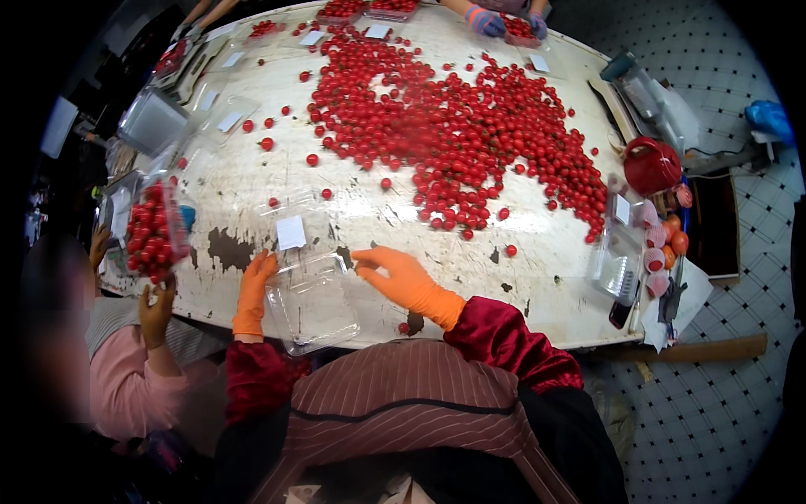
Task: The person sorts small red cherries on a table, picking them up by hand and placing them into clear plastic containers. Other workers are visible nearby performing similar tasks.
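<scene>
A clear plastic clamshell box point(312, 307) sits at the table's near edge in front of me, with no tomatoes in it. Its raised lid carries a white label point(290, 233). My left hand point(255, 290), in an orange glove, grips the box's left side near the hinge. At the box's right far corner is my right hand point(407, 284), gloved the same way. Its fingers are stretched out and hold nothing; whether they touch the rim I cannot tell. Beyond both hands spreads a large heap of red cherry tomatoes point(453, 134).
On my left a co-worker's hand point(156, 311) holds up a filled tomato box point(155, 231). Stacked clear boxes point(154, 122) stand farther left. Across the table, gloved hands point(485, 21) hold another box. A red mug point(651, 165) and clear boxes point(617, 265) line the right edge.
</scene>
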`<state>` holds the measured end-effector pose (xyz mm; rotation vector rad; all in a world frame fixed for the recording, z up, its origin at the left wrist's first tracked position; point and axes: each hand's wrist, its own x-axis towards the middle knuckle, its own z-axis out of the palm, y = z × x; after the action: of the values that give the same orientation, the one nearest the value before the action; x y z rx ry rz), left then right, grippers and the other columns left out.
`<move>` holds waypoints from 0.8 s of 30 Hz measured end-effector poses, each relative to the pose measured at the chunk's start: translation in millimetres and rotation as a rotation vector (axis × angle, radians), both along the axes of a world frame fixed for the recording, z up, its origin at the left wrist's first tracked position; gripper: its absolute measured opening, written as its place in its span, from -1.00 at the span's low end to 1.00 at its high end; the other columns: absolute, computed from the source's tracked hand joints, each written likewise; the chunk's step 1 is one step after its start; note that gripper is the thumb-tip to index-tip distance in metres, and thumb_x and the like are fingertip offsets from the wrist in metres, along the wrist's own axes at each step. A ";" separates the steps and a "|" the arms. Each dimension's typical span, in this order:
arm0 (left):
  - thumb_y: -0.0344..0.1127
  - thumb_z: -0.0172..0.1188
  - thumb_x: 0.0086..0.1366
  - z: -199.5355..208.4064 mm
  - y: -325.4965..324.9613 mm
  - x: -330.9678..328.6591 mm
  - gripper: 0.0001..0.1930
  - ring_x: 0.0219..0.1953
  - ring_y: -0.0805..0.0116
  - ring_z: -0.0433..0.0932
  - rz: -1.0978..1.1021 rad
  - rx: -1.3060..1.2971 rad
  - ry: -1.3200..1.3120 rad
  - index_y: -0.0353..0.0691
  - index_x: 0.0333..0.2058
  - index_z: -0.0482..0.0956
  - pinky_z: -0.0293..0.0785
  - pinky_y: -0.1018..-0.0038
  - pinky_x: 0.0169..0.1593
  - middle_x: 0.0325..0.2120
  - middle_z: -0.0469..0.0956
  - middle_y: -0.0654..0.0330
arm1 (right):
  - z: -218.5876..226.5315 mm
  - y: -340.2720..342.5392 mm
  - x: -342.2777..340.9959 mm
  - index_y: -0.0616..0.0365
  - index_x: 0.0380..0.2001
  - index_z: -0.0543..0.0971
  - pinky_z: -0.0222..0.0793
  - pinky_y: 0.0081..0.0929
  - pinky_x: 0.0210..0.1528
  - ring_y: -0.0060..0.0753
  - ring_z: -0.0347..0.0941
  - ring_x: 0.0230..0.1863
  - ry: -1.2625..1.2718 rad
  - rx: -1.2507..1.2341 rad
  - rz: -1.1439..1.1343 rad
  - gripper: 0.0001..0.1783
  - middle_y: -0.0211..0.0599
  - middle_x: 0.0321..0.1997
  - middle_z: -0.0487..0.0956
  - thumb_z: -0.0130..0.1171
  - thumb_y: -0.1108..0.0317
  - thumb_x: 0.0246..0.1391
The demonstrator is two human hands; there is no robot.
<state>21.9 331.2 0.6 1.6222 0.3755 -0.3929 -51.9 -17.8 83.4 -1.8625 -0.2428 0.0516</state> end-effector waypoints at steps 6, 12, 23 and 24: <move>-0.39 0.26 0.23 -37.1 15.8 42.4 -0.50 -0.24 0.48 0.56 0.017 0.066 -0.101 -0.34 0.14 0.43 0.46 0.53 -0.08 -0.21 0.62 0.23 | -57.4 -84.5 -16.3 0.11 0.04 0.52 0.35 -0.24 0.07 -0.10 0.44 0.01 -0.082 -0.376 -0.244 -0.55 -0.18 -0.04 0.55 0.23 0.27 0.05; -0.33 0.25 0.27 -35.3 31.4 105.7 -0.51 -0.11 0.37 0.51 0.087 0.785 -0.726 -0.31 0.16 0.42 0.44 0.44 -0.02 -0.04 0.54 0.14 | -73.7 -146.3 20.3 0.07 0.15 0.43 0.23 -0.14 0.19 -0.08 0.31 0.15 -0.187 -0.693 -0.485 -0.40 -0.21 0.13 0.45 0.25 0.20 0.01; -0.39 0.27 0.20 9.1 -251.0 63.5 -0.65 0.03 0.13 0.50 -0.717 0.459 -0.828 -0.23 -0.01 0.54 0.40 0.32 0.12 -0.03 0.53 0.08 | -98.8 -144.6 63.3 -0.01 -0.19 0.59 0.12 -0.13 0.21 -0.23 0.36 0.04 -0.285 -0.714 -0.554 -0.67 -0.41 -0.03 0.50 0.31 0.26 -0.11; -0.43 0.27 0.17 7.6 -273.9 64.1 -0.64 0.04 0.12 0.49 -0.748 0.467 -0.925 -0.23 -0.02 0.55 0.40 0.32 0.12 -0.02 0.53 0.09 | -95.7 -144.9 67.2 -0.02 -0.25 0.61 0.14 -0.15 0.19 -0.24 0.37 0.02 -0.260 -0.711 -0.568 -0.71 -0.43 -0.07 0.51 0.32 0.27 -0.13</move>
<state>86.0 57.3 8.3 2.1695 -0.9241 -0.0592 15.3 -162.7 -12.3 -2.5824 0.1630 -0.5623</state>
